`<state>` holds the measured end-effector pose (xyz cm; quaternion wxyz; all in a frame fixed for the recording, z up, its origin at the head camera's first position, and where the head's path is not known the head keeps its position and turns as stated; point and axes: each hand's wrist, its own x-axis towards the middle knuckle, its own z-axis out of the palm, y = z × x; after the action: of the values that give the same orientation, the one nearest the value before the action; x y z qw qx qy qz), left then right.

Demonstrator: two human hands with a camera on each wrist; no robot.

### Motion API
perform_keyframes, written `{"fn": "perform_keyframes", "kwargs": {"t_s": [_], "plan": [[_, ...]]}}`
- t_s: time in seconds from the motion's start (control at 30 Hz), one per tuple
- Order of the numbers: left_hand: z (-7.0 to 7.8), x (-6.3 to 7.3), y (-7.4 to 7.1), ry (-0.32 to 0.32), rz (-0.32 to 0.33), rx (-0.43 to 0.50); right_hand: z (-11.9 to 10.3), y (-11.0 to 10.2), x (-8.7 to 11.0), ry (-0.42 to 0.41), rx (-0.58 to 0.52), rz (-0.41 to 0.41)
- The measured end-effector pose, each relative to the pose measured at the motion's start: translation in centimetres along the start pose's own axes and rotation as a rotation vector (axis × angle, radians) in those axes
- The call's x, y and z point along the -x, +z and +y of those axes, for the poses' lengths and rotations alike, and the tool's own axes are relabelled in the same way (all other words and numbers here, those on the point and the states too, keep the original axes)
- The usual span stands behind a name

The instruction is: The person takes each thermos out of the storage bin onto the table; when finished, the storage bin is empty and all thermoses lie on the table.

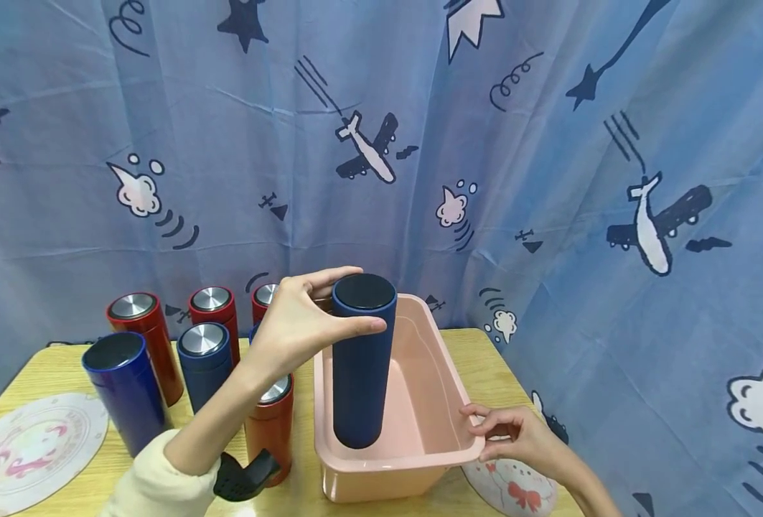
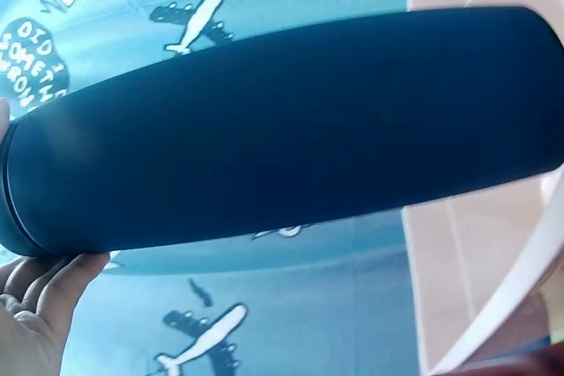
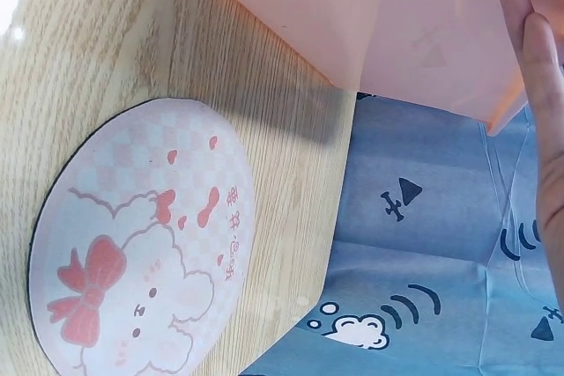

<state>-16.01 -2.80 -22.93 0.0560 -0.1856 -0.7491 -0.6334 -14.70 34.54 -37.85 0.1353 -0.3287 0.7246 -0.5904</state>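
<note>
My left hand (image 1: pixel 293 319) grips a dark blue thermos (image 1: pixel 360 380) by its upper end, thumb in front and fingers behind the black lid. The thermos stands nearly upright over a pink plastic bin (image 1: pixel 387 482), its lower end overlapping the bin's inside in the head view. In the left wrist view the smooth body of the thermos (image 2: pixel 291 129) spans most of the picture. At the bin's near right corner, my right hand (image 1: pixel 517 434) pinches the rim between thumb and fingers. The right wrist view shows the bin's outer wall (image 3: pixel 352 24) beside those fingers (image 3: pixel 542 63).
Left of the bin stand several thermoses: a glossy blue one (image 1: pixel 125 388), a dark blue one (image 1: pixel 205 366), red ones (image 1: pixel 155 352) and an orange-red one (image 1: pixel 271 431). Round mats lie at left (image 1: pixel 32 452) and right (image 3: pixel 176 279). A patterned curtain (image 1: pixel 381 215) hangs behind the wooden table.
</note>
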Motion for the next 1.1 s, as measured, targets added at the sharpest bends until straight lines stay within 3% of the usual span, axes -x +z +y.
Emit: {"fn": "perform_keyframes", "kwargs": {"t_s": [0.17, 0.33, 0.47, 0.83, 1.1], "plan": [[1.0, 0.0, -1.3, 0.007, 0.017, -0.014, 0.0, 0.1, 0.0, 0.002, 0.018, 0.010], [1.5, 0.2, -2.4, -0.028, 0.024, -0.020, -0.1, 0.0, 0.1, 0.002, 0.025, 0.013], [1.8, 0.6, -3.4, -0.050, 0.033, -0.074, -0.1, -0.1, 0.1, 0.010, 0.022, 0.014], [2.7, 2.9, -6.0, -0.051, 0.004, -0.109, 0.0, -0.1, 0.1, 0.019, -0.018, 0.003], [2.6, 4.8, -7.2, -0.104, -0.035, -0.133, 0.1, 0.0, 0.0, 0.023, -0.027, 0.004]]}}
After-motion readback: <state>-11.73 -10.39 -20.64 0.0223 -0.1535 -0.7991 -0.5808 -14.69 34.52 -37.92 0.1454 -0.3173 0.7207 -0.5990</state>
